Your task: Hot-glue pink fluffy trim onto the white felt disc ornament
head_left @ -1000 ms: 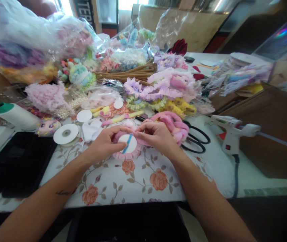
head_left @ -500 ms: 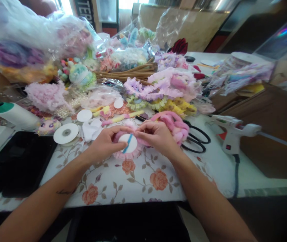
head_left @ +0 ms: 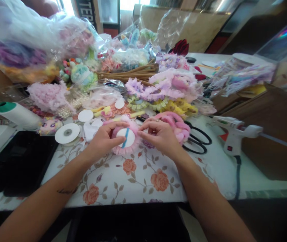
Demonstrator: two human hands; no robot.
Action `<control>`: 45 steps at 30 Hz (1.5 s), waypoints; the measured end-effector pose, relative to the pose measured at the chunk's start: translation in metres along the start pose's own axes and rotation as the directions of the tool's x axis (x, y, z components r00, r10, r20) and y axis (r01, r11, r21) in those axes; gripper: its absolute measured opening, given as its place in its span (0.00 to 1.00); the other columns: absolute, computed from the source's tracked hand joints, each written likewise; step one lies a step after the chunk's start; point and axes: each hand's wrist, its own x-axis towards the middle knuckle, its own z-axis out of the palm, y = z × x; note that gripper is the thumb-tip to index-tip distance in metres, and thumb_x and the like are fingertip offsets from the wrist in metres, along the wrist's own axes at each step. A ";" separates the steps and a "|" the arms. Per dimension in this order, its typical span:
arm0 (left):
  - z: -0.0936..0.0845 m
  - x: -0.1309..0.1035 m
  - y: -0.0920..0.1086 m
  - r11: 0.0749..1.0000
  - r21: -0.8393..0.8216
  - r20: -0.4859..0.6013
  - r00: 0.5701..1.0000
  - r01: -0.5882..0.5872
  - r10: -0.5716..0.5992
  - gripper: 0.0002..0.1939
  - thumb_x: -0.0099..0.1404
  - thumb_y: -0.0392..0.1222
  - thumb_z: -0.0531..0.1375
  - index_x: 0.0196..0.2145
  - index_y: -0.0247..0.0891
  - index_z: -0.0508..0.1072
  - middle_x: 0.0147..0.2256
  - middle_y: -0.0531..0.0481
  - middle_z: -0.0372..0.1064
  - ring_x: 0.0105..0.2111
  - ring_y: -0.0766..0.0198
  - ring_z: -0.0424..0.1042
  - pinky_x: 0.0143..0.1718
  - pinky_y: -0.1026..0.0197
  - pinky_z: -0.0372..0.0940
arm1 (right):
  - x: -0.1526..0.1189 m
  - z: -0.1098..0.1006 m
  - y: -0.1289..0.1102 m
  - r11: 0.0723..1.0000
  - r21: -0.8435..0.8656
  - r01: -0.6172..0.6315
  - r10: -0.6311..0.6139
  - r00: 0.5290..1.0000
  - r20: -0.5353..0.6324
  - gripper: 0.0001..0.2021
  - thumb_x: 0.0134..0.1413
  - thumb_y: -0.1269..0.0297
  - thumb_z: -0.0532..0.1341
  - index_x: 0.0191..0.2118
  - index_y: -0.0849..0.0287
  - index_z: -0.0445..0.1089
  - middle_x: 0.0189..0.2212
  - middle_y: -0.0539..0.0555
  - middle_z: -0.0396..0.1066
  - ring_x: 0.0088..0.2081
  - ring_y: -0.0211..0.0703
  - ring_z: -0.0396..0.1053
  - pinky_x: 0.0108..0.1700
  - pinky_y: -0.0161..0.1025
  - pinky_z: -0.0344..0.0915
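"Left grip [head_left: 105, 137]?"
"Closed on a fluffy pink piece [head_left: 125, 150], thumb over its white disc [head_left: 131, 138]."
"Whereabouts?"
"Between the two grips, over the worktop [head_left: 142, 188]."
"Right grip [head_left: 160, 135]?"
"Nearly pinched together at the piece's right edge; can't tell whether on anything."
"Nearby?"
"Beside it, a pink bundle [head_left: 181, 127]; farther right, a glue gun [head_left: 231, 131]."

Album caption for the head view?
Left hand holds a round, white-centred, pink ruffled-fabric piece; right hand at its edge.

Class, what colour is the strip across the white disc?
The strip is blue, clearest in the head view.
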 end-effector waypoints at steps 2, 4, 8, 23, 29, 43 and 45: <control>0.000 0.000 0.000 1.000 -0.014 -0.008 1.000 0.005 -0.005 0.19 0.51 0.35 0.67 0.44 0.41 0.78 0.43 0.47 0.74 0.45 0.55 0.72 0.37 0.62 0.69 | -0.001 0.001 0.000 1.000 -0.020 -0.020 0.020 0.999 0.031 0.06 0.52 0.64 0.66 0.29 0.60 0.76 0.28 0.50 0.70 0.25 0.33 0.60 0.27 0.35 0.55; 0.001 -0.001 0.000 1.000 -0.024 -0.010 1.000 0.008 -0.008 0.19 0.52 0.36 0.67 0.44 0.42 0.78 0.44 0.47 0.74 0.46 0.54 0.71 0.39 0.61 0.69 | -0.001 0.001 0.001 0.999 -0.024 -0.043 0.044 0.997 0.056 0.07 0.53 0.63 0.65 0.29 0.61 0.76 0.28 0.51 0.71 0.27 0.34 0.63 0.28 0.35 0.56; 0.001 -0.001 0.000 0.999 -0.039 -0.008 1.000 -0.001 0.001 0.19 0.52 0.36 0.68 0.44 0.42 0.78 0.48 0.47 0.73 0.48 0.54 0.71 0.41 0.61 0.68 | 0.001 0.001 0.002 0.993 0.052 -0.110 0.105 0.990 0.091 0.07 0.52 0.63 0.64 0.30 0.62 0.76 0.27 0.51 0.72 0.28 0.37 0.65 0.28 0.35 0.58; 0.002 0.001 -0.004 0.962 -0.270 0.037 0.999 0.044 -0.036 0.21 0.51 0.38 0.72 0.44 0.42 0.78 0.46 0.48 0.74 0.39 0.64 0.73 0.40 0.65 0.68 | 0.001 -0.004 0.001 0.886 0.304 -0.350 0.287 0.929 0.232 0.12 0.48 0.58 0.67 0.28 0.65 0.75 0.18 0.45 0.60 0.20 0.29 0.51 0.21 0.33 0.45; 0.001 0.002 -0.008 0.969 -0.243 0.010 0.999 -0.042 0.046 0.20 0.52 0.38 0.71 0.45 0.43 0.78 0.44 0.49 0.74 0.39 0.64 0.72 0.39 0.65 0.68 | 0.001 0.000 0.001 0.917 0.301 -0.262 0.228 0.963 0.145 0.12 0.47 0.59 0.68 0.32 0.63 0.78 0.23 0.51 0.71 0.23 0.33 0.60 0.23 0.33 0.54; 0.000 0.001 -0.011 0.956 0.039 -0.064 0.954 -0.290 0.292 0.18 0.57 0.40 0.68 0.46 0.43 0.77 0.50 0.46 0.72 0.52 0.55 0.69 0.52 0.57 0.65 | -0.002 0.001 -0.003 0.947 0.237 -0.218 0.213 0.976 0.050 0.14 0.49 0.59 0.66 0.38 0.62 0.81 0.19 0.49 0.69 0.20 0.33 0.55 0.22 0.34 0.51; -0.001 0.001 -0.010 0.951 0.067 -0.056 0.951 -0.301 0.305 0.17 0.57 0.40 0.68 0.46 0.43 0.77 0.50 0.46 0.72 0.52 0.55 0.69 0.54 0.56 0.63 | -0.002 0.000 -0.003 0.923 0.281 -0.264 0.250 0.964 0.085 0.15 0.48 0.58 0.67 0.39 0.62 0.81 0.20 0.50 0.70 0.21 0.33 0.57 0.23 0.34 0.53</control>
